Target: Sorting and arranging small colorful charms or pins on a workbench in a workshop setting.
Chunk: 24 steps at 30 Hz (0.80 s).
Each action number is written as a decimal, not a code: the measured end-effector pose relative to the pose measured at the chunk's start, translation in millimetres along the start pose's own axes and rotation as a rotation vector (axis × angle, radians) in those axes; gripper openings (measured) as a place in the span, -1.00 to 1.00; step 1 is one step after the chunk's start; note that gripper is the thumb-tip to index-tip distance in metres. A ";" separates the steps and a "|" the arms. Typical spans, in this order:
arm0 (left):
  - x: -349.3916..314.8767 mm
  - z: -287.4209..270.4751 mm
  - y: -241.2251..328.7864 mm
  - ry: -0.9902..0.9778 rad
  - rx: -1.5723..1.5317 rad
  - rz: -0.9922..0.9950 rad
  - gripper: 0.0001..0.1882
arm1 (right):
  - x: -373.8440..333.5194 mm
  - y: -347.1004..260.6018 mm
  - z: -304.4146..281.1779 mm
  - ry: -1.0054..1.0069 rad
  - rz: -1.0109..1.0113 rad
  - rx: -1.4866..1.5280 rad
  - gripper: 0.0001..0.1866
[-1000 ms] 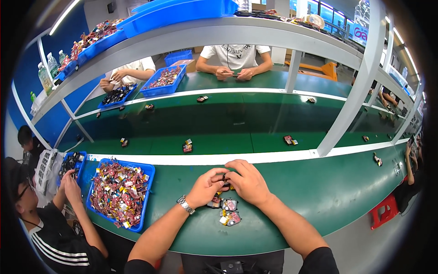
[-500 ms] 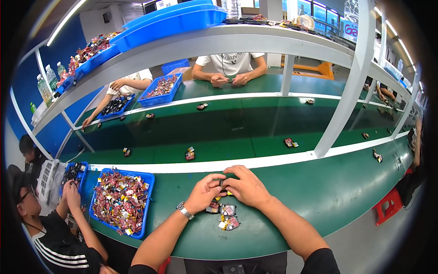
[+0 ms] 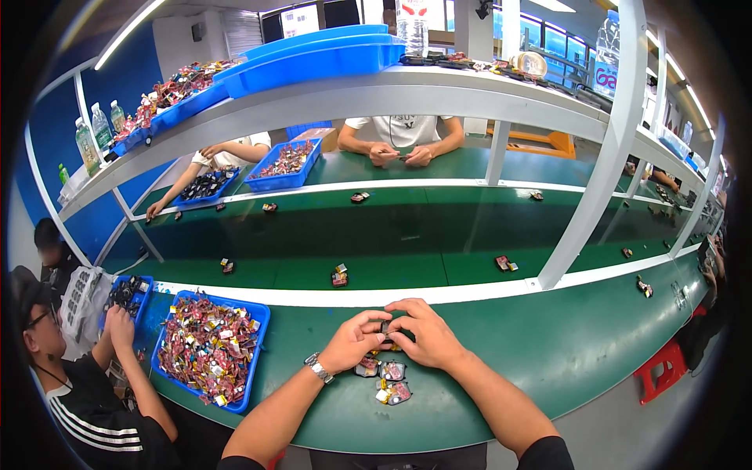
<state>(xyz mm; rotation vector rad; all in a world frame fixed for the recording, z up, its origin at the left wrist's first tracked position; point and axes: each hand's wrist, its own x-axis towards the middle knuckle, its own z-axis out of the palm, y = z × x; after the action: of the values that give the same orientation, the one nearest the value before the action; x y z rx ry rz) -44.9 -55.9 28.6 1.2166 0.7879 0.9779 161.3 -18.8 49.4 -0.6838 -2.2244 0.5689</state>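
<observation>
My left hand (image 3: 354,342), with a metal-band watch on its wrist, and my right hand (image 3: 428,335) meet over the green table. Their fingertips pinch a small black plastic piece (image 3: 385,329) between them; the fingers hide much of it. Just below, on the table, lie several small electronic assemblies (image 3: 393,392), with dark casings, red circuit boards and silver and yellow parts. One such assembly (image 3: 366,366) sits right under my left fingers. To the left stands a blue tray (image 3: 264,329) heaped with red circuit boards carrying wires and silver parts.
Beyond a white rail, a green belt carries scattered assemblies (image 3: 339,275). A white shelf (image 3: 439,84) crosses overhead, with blue trays (image 3: 313,66) and bottles, held by a slanted post (image 3: 587,180). A co-worker (image 3: 94,376) sits at left beside a smaller blue tray (image 3: 142,301); others work opposite.
The view has tilted up a little, so the scene sits lower. Both hands stay together on the black piece, with the fingers slightly shifted. Assemblies on the belt have moved slightly right.
</observation>
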 end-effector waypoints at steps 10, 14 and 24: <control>-1.0 -0.2 -1.5 0.041 -0.019 -0.029 -0.63 | -2.8 -3.5 2.3 0.037 -0.003 0.004 -0.89; 0.3 -3.9 -6.6 0.050 -0.032 -0.040 -0.64 | -3.4 -3.9 11.4 0.140 -0.002 -0.014 -0.88; 1.0 -9.4 -11.3 0.072 -0.139 -0.023 -0.68 | -4.5 -2.2 17.7 0.126 0.080 0.092 -0.86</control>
<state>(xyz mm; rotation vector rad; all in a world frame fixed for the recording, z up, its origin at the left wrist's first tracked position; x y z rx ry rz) -50.9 -52.0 15.7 1.0551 0.7755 1.0447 150.1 -26.6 37.0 -0.7422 -2.0491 0.6465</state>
